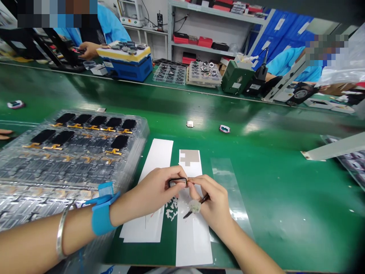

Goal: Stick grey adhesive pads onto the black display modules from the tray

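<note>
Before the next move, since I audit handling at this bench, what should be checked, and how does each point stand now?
1. Grip of left hand on small black part: ok.
2. Fingertips of right hand at the part's edge: ok.
3. Tip of thin dark tool, tucked in right hand, off the part: ok.
4. Fit of blue wrist strap on left wrist: ok.
5. Cover of white strips under both hands: ok.
6. Part's face clean: cannot tell, too small.
</note>
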A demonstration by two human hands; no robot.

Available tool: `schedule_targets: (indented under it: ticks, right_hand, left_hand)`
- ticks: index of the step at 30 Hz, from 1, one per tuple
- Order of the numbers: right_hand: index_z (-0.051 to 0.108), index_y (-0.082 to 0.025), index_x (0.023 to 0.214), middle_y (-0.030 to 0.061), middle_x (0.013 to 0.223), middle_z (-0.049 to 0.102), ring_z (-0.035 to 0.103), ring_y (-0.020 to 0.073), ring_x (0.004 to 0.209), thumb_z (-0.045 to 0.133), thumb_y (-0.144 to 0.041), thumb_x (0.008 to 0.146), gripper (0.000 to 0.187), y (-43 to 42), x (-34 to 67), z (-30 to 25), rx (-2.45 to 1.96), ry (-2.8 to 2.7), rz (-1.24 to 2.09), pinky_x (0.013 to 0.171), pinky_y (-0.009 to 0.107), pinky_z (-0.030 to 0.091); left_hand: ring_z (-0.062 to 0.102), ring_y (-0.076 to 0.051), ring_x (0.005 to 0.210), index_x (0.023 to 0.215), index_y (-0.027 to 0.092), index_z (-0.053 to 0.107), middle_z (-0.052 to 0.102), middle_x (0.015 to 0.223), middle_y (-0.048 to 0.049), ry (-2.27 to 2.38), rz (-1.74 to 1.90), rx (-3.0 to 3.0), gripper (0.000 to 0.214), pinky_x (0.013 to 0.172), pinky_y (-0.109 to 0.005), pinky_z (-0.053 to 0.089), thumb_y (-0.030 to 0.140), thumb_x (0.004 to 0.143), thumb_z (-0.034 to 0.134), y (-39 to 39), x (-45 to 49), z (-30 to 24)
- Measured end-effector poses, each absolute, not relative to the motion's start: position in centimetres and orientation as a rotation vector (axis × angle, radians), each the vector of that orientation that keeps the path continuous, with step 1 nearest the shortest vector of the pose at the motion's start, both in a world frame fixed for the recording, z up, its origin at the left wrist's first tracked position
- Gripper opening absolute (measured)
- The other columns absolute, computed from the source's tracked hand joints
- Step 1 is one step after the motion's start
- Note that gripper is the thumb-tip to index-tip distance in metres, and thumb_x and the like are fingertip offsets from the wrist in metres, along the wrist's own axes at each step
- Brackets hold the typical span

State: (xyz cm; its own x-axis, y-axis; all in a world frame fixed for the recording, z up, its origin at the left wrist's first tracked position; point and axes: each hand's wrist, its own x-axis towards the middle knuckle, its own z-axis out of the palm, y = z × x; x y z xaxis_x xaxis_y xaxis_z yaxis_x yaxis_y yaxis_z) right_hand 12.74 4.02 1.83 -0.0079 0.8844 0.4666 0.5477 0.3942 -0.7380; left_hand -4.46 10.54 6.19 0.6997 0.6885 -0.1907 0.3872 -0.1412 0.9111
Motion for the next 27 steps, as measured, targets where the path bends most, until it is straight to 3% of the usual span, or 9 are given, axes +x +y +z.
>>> schedule_targets:
  ticks: [8, 14, 17, 19, 22, 27]
  right_hand:
    - [0.065, -0.019, 0.077, 0.0003, 0.069, 0.062, 0.047, 0.0105, 0.051, 0.057, -0.011, 0.083, 0.014, 3.5, 12.6, 2.1, -1.336, -1.607, 0.463, 0.048, 0.023, 0.036]
    - [0.069, -0.018, 0.072, 0.0012, 0.07, 0.062, 0.045, 0.0102, 0.053, 0.066, -0.023, 0.075, 0.007, 4.9, 14.2, 2.7, -1.385, -1.254, 1.073, 0.046, 0.021, 0.029]
    - [0.061, -0.018, 0.06, -0.0065, 0.049, 0.044, 0.027, 0.0062, 0.044, 0.075, -0.028, 0.07, 0.02, 5.2, 14.3, 2.7, -1.361, -1.165, 1.234, 0.042, 0.02, 0.018]
    - [0.057, -0.018, 0.061, -0.0089, 0.047, 0.036, 0.02, 0.005, 0.042, 0.076, -0.038, 0.07, 0.029, 5.0, 14.0, 2.5, -1.319, -1.111, 1.311, 0.042, 0.021, 0.014]
    - [0.059, -0.018, 0.066, -0.0091, 0.048, 0.033, 0.016, 0.0051, 0.042, 0.07, -0.053, 0.076, 0.038, 4.7, 13.3, 2.1, -1.238, -1.017, 1.424, 0.042, 0.022, 0.012]
    - [0.063, -0.017, 0.068, -0.0107, 0.047, 0.024, 0.012, 0.0052, 0.043, 0.07, -0.057, 0.076, 0.041, 4.6, 12.8, 1.8, -1.186, -0.925, 1.477, 0.043, 0.023, 0.012]
  left_hand:
    - [0.057, -0.014, 0.065, 0.085, 0.02, 0.063, 0.06, 0.074, 0.0017, 0.8, 0.323, 1.72, 0.015, 0.057, -0.024, 0.043, 0.02, 0.091, 0.049, 10.3, -4.4, 6.3]
    - [0.043, -0.009, 0.048, 0.096, 0.022, 0.05, 0.063, 0.076, 0.0018, 0.778, 0.273, 1.425, 0.014, 0.047, -0.022, 0.033, 0.034, 0.097, 0.044, 10.5, -4.4, 7.0]
    - [0.038, -0.011, 0.055, 0.097, 0.023, 0.046, 0.054, 0.066, 0.0057, 0.73, 0.26, 1.409, 0.013, 0.051, -0.023, 0.03, 0.036, 0.098, 0.043, 10.3, -4.5, 7.6]
    - [0.037, -0.011, 0.057, 0.097, 0.024, 0.042, 0.049, 0.065, 0.0071, 0.734, 0.231, 1.44, 0.013, 0.054, -0.025, 0.03, 0.037, 0.099, 0.041, 10.2, -4.6, 7.9]
    - [0.035, -0.012, 0.059, 0.094, 0.024, 0.037, 0.045, 0.067, 0.0075, 0.762, 0.202, 1.538, 0.015, 0.055, -0.026, 0.031, 0.038, 0.1, 0.038, 10.0, -4.5, 8.1]
    - [0.036, -0.013, 0.062, 0.091, 0.025, 0.033, 0.042, 0.071, 0.0068, 0.759, 0.197, 1.655, 0.012, 0.057, -0.027, 0.031, 0.033, 0.1, 0.034, 10.0, -4.3, 8.0]
